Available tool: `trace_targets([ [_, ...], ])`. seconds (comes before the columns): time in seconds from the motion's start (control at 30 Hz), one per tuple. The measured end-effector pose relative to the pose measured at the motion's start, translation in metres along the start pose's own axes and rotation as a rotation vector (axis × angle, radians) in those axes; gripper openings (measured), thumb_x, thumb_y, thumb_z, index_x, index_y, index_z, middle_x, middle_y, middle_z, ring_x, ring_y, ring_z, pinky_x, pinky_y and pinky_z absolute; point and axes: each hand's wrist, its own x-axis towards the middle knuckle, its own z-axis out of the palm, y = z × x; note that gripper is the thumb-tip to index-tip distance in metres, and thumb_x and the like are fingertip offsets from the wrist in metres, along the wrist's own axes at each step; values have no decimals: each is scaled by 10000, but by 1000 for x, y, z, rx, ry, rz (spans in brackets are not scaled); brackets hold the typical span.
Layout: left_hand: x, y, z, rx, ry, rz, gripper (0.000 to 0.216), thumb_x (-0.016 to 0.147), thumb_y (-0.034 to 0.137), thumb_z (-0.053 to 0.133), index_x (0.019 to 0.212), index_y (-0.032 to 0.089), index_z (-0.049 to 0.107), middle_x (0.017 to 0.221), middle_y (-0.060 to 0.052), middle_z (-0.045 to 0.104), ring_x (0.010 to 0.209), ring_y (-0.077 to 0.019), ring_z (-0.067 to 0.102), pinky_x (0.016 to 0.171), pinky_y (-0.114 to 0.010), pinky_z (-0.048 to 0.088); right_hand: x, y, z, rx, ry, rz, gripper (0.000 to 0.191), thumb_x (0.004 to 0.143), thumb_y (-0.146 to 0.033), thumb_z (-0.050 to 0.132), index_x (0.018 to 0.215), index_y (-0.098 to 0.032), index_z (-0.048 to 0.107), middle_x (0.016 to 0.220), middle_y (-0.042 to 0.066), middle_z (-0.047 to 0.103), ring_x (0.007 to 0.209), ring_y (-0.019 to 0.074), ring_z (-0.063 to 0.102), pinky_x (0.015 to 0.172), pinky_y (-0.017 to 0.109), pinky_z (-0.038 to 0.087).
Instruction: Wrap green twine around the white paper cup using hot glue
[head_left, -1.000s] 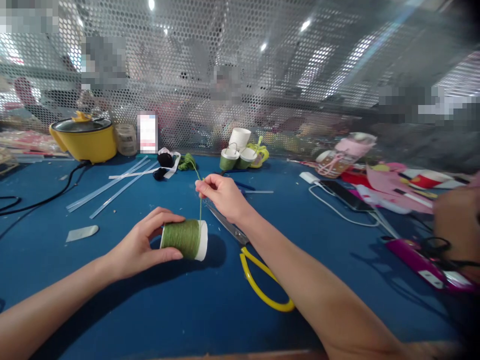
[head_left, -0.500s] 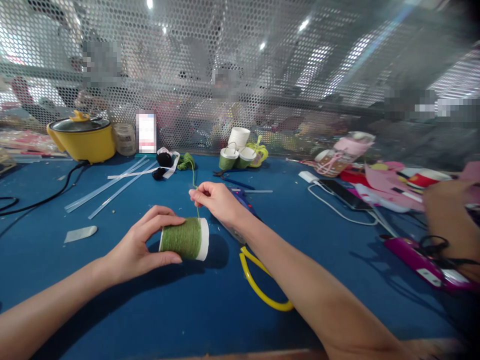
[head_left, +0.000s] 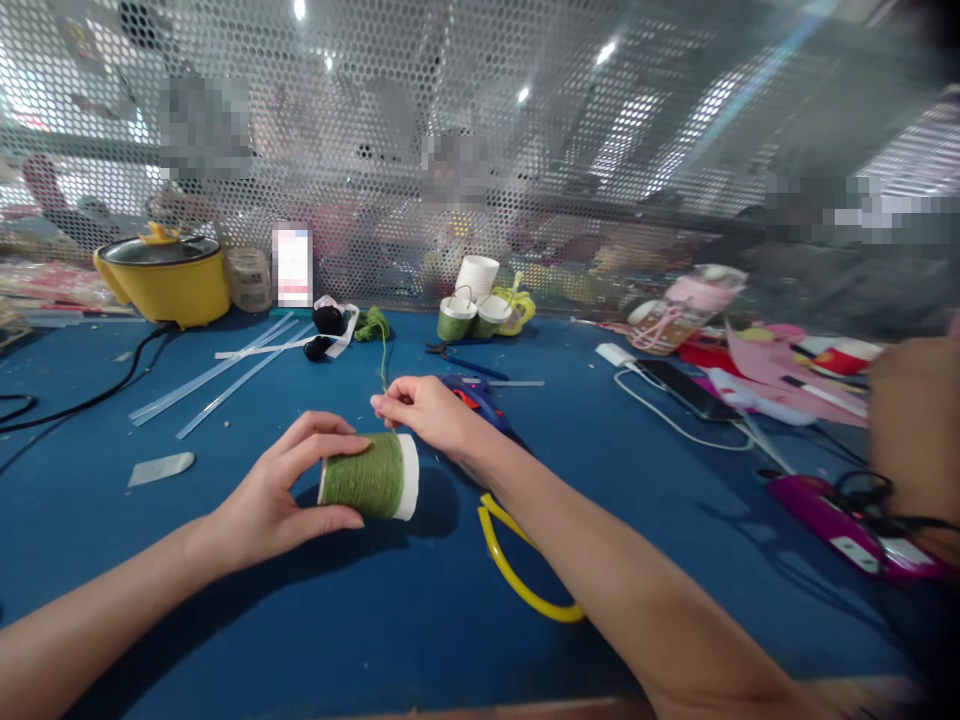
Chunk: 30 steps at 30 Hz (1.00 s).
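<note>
My left hand (head_left: 281, 490) grips a white cup wound with green twine (head_left: 367, 477), held on its side just above the blue table (head_left: 225, 620). My right hand (head_left: 420, 410) pinches the green twine strand (head_left: 384, 355) right above the cup's rim. The strand runs back to a loose green twine bundle (head_left: 373, 322) near the mesh wall. Yellow-handled scissors (head_left: 517, 570) lie under my right forearm. A blue glue gun (head_left: 474, 392) shows just behind my right hand.
A yellow pot (head_left: 165, 277) with a black cord (head_left: 82, 400) stands back left beside clear glue sticks (head_left: 217, 375). Wrapped cups (head_left: 476, 305) sit at the back centre. A phone with white cable (head_left: 686, 390), pink paper scraps (head_left: 780, 365) and another person's hand (head_left: 911, 430) fill the right.
My right hand has dropped down and left toward the cup, shortening the strand between fingers and cup. The blue glue gun has come into sight behind it. My left hand stays put.
</note>
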Motion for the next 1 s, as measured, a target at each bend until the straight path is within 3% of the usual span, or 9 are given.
trace_targets([
  [0.47,-1,-4,1,-2,38,27,464,752,270,666,1179,272,485,1133,-94,442,1073,-259,459,905,-412,430,0,3,1,-29,-75,22,263,748,-401,564,625,-169,549,501,-61,419,427,68,301,427,224,206],
  [0.73,1,-2,6,-233,116,-33,432,749,281,669,1149,258,505,1081,-86,446,1023,-233,482,840,-375,463,5,12,1,19,-91,66,307,730,-456,581,624,-170,545,484,-56,434,420,69,335,406,207,243],
  [1.0,2,-4,8,-319,125,-44,451,739,244,681,1153,282,506,1080,-67,434,1014,-216,467,863,-375,445,5,16,3,45,-92,103,329,716,-484,588,618,-176,526,487,-57,439,410,68,337,398,207,257],
])
